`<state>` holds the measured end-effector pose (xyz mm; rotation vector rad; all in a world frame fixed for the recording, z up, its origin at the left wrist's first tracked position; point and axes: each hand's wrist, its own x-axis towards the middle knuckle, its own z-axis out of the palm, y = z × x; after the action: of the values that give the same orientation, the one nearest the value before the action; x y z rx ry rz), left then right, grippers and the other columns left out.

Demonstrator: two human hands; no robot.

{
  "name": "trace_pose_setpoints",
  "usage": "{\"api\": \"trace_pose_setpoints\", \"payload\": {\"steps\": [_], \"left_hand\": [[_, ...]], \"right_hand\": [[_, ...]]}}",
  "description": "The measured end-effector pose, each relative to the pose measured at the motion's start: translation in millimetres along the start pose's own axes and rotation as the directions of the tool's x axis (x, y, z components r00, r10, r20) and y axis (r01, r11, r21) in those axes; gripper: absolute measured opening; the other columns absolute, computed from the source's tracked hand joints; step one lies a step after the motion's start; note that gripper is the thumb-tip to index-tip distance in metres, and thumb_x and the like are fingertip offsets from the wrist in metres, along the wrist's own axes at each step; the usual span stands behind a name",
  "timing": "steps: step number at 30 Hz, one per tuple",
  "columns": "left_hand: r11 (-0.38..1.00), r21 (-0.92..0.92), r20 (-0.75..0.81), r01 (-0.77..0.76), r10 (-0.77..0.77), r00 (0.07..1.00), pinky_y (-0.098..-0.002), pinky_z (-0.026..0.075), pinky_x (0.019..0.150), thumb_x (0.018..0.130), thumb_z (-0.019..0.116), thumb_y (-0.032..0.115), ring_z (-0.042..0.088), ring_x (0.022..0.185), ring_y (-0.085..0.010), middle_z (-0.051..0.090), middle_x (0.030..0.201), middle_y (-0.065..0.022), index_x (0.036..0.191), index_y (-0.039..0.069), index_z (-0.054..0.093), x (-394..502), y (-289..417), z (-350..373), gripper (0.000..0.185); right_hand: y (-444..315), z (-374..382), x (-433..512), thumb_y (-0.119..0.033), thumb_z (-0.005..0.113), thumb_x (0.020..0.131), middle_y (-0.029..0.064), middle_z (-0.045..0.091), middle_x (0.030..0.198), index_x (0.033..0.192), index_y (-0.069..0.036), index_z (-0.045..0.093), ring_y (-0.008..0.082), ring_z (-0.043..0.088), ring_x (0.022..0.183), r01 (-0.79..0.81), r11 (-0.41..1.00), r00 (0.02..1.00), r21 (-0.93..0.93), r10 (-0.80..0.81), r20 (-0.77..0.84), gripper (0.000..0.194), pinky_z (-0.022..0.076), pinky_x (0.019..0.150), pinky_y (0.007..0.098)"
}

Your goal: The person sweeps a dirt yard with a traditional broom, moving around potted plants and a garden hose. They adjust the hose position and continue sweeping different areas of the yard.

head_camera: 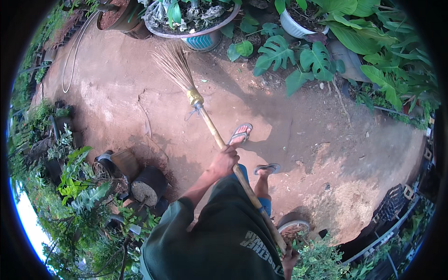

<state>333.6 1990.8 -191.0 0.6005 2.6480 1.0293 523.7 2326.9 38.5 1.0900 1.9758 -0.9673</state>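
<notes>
A long-handled stick broom point(210, 124) slants across the view from upper left to lower right. Its fan of thin, stiff bristles point(176, 66) is at the far end, just short of a pot with a blue pattern. A yellow wrapping point(194, 97) and a blue tie bind the bristles to the wooden handle. My left hand point(225, 161) grips the middle of the handle. Near the handle's end, by my right side, my right hand point(289, 257) is closed around it, partly hidden by the handle.
Reddish bare ground point(115, 70) has scattered bits. A wide potted plant point(192, 33) and monstera leaves point(276, 54) line the far side. A dark planter point(148, 187) lies at left; a round pot point(294, 225) stands near my right hand. A hose point(71, 66) curves at upper left.
</notes>
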Motion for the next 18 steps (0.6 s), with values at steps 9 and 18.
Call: {"api": "trace_pose_setpoints", "payload": {"steps": [9, 18], "left_hand": [[0.986, 0.149, 0.237, -0.069, 0.032, 0.971, -0.0337, 0.042, 0.075, 0.056, 0.065, 0.015, 0.056, 0.080, -0.0226, 0.058, 0.071, -0.0056, 0.063, 0.011, 0.058, 30.8, -62.1, -40.3, 0.011], [0.997, 0.002, 0.160, 0.080, -0.079, 0.984, -0.0320, 0.036, 0.077, 0.056, 0.064, 0.020, 0.054, 0.083, -0.0183, 0.057, 0.073, -0.0021, 0.067, 0.011, 0.056, -23.2, 32.1, -31.5, 0.016]], "right_hand": [[-5.4, 1.9, -24.5, -0.029, 0.051, 0.091, 0.0023, 0.052, 0.065, 0.078, 0.000, 0.057, 0.0133, 0.044, 0.056, 0.318, 0.933, 0.948, -0.170, -0.306, 0.092, 0.032, 0.0375, 0.050, 0.0307], [52.6, -31.2, -41.9, -0.038, 0.054, 0.089, 0.0025, 0.053, 0.060, 0.083, 0.004, 0.064, 0.0092, 0.044, 0.055, -0.118, 0.980, 0.993, -0.161, 0.112, -0.045, 0.044, 0.0315, 0.052, 0.0275]]}}
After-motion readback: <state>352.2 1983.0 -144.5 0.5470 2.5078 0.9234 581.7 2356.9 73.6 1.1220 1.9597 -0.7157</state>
